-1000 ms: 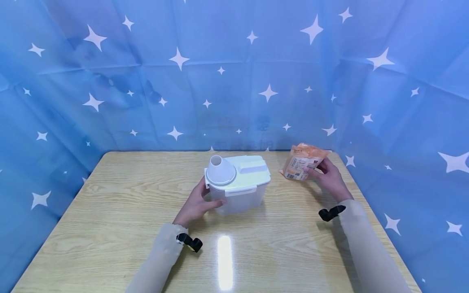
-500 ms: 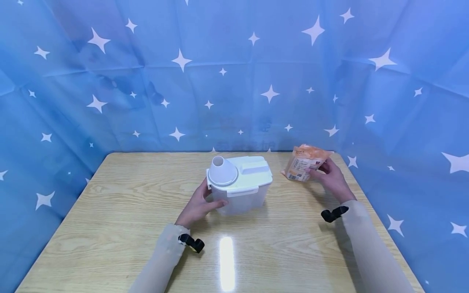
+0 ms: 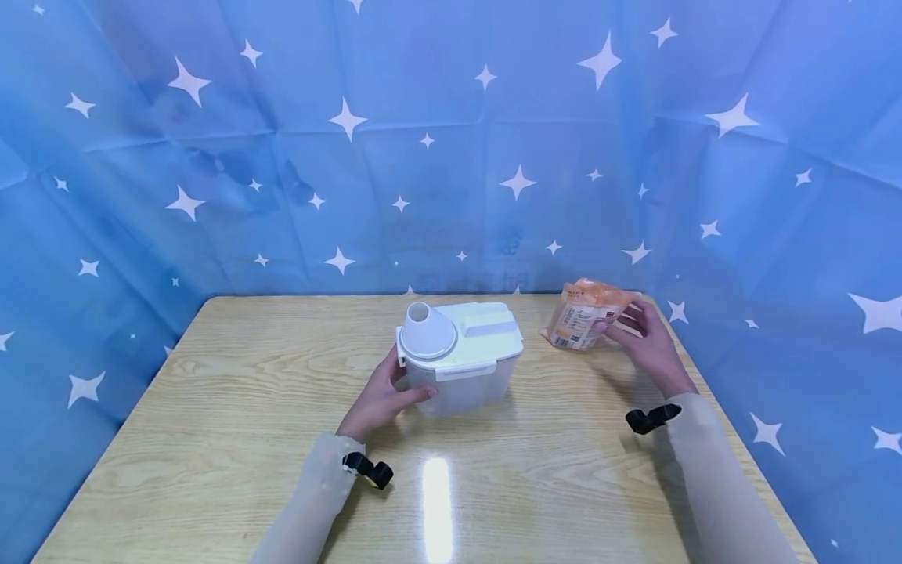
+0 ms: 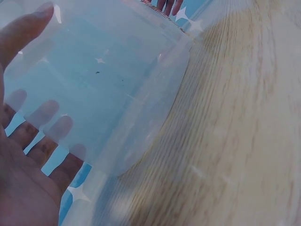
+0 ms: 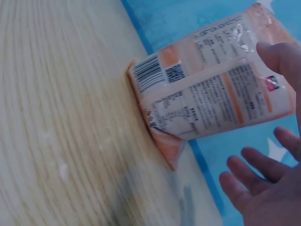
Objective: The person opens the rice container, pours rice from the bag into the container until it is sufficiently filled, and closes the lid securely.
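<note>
We see creased blue cloth (image 3: pixel 423 78), printed with white four-pointed stars (image 3: pixel 517 182), hanging behind and along both sides of a pale wood-grain surface (image 3: pixel 211 392), on which a bright, narrow streak of light (image 3: pixel 437 509) reflects.

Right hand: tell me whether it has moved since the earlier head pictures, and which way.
Yes; the right hand has shifted slightly right, closer to the right edge of the table.
</note>
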{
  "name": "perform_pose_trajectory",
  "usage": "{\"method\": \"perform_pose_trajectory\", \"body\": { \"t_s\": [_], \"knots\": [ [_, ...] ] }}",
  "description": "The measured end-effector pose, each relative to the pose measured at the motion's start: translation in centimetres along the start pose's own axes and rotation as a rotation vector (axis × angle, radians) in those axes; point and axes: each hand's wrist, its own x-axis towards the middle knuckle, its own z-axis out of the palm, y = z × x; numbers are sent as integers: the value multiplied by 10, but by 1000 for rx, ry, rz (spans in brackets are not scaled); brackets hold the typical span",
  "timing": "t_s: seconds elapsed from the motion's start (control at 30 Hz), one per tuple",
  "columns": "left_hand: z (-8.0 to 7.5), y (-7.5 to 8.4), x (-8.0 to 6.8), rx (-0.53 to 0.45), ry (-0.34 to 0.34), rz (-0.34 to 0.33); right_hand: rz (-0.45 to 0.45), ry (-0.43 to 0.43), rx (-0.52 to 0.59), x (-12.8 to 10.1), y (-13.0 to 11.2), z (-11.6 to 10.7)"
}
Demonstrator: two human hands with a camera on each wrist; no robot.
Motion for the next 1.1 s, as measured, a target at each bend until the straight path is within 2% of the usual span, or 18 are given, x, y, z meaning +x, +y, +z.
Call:
{"method": "perform_pose_trajectory", "body": {
  "t_s": [0.2, 0.33, 0.47, 0.6, 0.9, 1.1],
  "knots": [
    [-1, 0, 0, 1, 0, 21, -25, 46, 21, -7, -4, -6],
    [0, -1, 2, -6, -8, 28, -81, 97, 39, -12, -7, -11],
    [1, -2, 3, 1, -21, 21, -127, 167, 32, -20, -16, -15],
    [-1, -4, 1, -11, -5, 20, -160, 195, 20, -27, -28, -13],
    [-2, -2, -1, -8, -12, 11, -256, 218, -64, -41, -51, -7],
    [-1, -2, 0, -11, -5, 10, -408, 233, -144, -50, -73, 0]
  ]
}}
